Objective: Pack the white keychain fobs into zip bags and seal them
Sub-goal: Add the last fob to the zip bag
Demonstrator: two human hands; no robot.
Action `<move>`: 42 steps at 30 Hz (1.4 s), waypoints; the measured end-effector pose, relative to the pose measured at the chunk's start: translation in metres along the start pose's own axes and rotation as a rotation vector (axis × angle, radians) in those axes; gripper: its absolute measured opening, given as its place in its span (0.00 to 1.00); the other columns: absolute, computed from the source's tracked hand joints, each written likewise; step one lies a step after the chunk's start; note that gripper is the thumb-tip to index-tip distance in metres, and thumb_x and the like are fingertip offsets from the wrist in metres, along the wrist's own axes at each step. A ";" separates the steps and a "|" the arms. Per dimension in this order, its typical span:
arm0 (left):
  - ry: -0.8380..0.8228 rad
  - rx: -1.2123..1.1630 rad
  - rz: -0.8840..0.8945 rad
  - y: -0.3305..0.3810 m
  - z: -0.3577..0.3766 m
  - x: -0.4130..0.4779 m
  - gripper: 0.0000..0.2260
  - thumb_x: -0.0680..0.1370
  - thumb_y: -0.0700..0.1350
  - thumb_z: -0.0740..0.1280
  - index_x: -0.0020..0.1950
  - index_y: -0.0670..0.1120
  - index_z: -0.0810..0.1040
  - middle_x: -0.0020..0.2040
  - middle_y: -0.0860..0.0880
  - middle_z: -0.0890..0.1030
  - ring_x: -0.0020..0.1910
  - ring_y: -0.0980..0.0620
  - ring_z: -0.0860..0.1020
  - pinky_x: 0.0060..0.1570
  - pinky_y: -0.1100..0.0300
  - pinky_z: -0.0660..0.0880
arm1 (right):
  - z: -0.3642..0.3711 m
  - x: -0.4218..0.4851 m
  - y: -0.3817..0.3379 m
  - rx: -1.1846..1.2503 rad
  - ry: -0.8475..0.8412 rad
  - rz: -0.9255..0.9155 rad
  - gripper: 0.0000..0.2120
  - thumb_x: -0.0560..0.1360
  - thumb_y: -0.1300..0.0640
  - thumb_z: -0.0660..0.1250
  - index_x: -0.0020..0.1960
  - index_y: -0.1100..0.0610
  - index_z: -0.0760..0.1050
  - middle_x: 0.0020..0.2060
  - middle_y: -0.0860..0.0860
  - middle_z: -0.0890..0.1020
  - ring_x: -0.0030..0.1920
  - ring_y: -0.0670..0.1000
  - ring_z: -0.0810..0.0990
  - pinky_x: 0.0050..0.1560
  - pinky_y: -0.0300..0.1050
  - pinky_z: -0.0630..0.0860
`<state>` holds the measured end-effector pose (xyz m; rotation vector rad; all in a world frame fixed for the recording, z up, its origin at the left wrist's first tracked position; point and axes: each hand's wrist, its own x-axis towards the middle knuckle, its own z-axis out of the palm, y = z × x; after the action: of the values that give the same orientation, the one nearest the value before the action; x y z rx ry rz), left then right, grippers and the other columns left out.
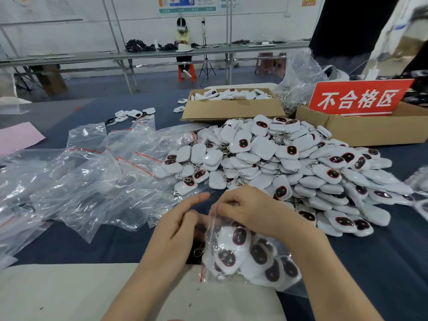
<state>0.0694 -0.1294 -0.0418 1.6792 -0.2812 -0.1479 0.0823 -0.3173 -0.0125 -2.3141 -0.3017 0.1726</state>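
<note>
Head view: both hands meet at the mouth of a clear plastic zip bag (250,258) already loaded with white, rounded plastic keychain fobs (238,237) that have dark oval faces.
Landmark: the big heap of loose fobs (278,163) on the dark blue table cover (370,262).
Zip bag: just on the person's side of the heap, lying on the cover with its mouth turned toward the heap.
Left hand (183,225): thumb and curled fingers hold the mouth's left corner; the forefinger sticks out straight.
Right hand (252,209): fingers curled, pinching the mouth's top edge, close beside the left hand.
Empty bags (92,181): a crumpled spread of clear, red-striped bags left of the heap.
Shallow brown cardboard box (231,110): beyond the heap, holding more fobs.
Second cardboard box (370,133): beyond the heap to its right, with a red sign (356,98) standing in it.
Step, as I judge it: filling looks done and the zip strip is being closed.
Handling, as I judge it: the film is thin, limp and slippery, while the load is hard, lumpy and fairly weighty, so it will sag and shift. Take hold along the zip strip at the mouth, pinching from one corner across. Keep metal clips clear of the strip, since a trapped ring would stop the seal.
</note>
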 end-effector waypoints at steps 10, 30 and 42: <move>0.173 0.016 -0.057 -0.010 -0.008 0.013 0.17 0.83 0.35 0.54 0.56 0.50 0.80 0.41 0.45 0.87 0.40 0.50 0.83 0.44 0.54 0.78 | -0.015 -0.004 0.020 -0.114 0.318 0.141 0.08 0.79 0.49 0.67 0.57 0.46 0.80 0.51 0.42 0.81 0.48 0.39 0.77 0.50 0.39 0.72; 0.159 0.005 -0.073 -0.012 -0.010 0.013 0.16 0.84 0.36 0.55 0.57 0.50 0.80 0.40 0.47 0.87 0.39 0.54 0.82 0.41 0.62 0.78 | -0.006 0.000 0.017 -0.429 0.191 0.265 0.17 0.81 0.42 0.62 0.66 0.46 0.73 0.56 0.50 0.72 0.59 0.52 0.73 0.55 0.45 0.69; 0.216 -0.118 0.174 -0.002 -0.008 0.008 0.10 0.78 0.56 0.66 0.51 0.53 0.83 0.36 0.53 0.81 0.35 0.57 0.77 0.36 0.67 0.75 | 0.010 0.009 -0.009 0.032 0.082 -0.174 0.21 0.83 0.43 0.59 0.34 0.52 0.69 0.28 0.44 0.70 0.29 0.42 0.67 0.35 0.38 0.66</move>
<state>0.0791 -0.1232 -0.0419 1.5310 -0.2490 0.1439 0.0876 -0.3017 -0.0129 -2.2435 -0.4529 -0.0035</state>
